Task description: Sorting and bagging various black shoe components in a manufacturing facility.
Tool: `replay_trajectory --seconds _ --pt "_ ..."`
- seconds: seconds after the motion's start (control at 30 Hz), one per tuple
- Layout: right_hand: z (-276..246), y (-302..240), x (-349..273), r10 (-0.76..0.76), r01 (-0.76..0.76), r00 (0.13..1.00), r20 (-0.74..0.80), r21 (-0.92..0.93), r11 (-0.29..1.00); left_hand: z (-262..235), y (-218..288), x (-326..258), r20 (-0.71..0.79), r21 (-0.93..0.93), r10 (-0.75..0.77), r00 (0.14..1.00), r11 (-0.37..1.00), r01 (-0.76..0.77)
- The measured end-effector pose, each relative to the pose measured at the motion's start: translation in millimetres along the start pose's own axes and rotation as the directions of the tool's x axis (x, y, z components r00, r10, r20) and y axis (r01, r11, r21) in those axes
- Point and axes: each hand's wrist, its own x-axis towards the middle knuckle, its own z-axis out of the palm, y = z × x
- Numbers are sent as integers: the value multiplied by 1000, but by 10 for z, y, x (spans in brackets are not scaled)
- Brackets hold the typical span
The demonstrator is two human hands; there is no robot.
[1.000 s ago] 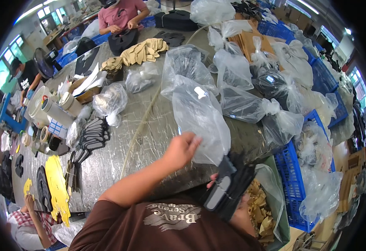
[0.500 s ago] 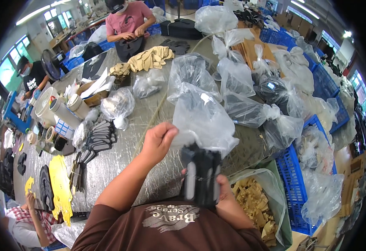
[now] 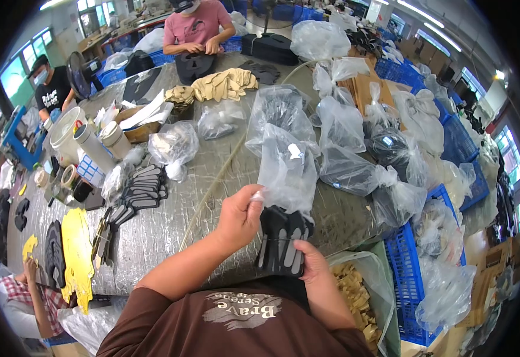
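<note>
My left hand pinches the rim of a clear plastic bag. The bag spreads away from me over the table, its mouth toward my body. In front of my chest, my right hand grips a stack of black pads with grey strips, thumb on top. The far end of the stack meets the bag's mouth; whether it is inside cannot be made out. Left of my forearm lies a fanned row of similar black and grey pads.
Filled clear bags crowd the table's right side. A blue crate and a lined bin of tan scraps stand at my right. Yellow sheets lie left; tan pieces lie farther back. A co-worker in pink works opposite.
My left hand has moved slightly right and down, onto the bag's rim. The pad stack has tilted flatter and risen a little toward the bag, which now looks narrower.
</note>
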Motion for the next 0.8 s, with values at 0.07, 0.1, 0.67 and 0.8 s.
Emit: replay_trajectory --seconds 0.07,0.1,0.67,0.8 --pt "-78 25 50 39 -39 999 15 -6 999 -25 -111 -39 -44 79 77 996 994 -73" --pt "-92 7 79 43 -43 999 17 -11 999 -66 -135 -54 -50 80 76 996 994 -72" --pt "194 -251 673 -376 355 927 7 -349 867 156 -265 -346 496 98 480 723 797 -596" --pt "191 -277 912 -254 279 947 -196 109 954 206 -284 -464 474 7 481 737 835 -550"
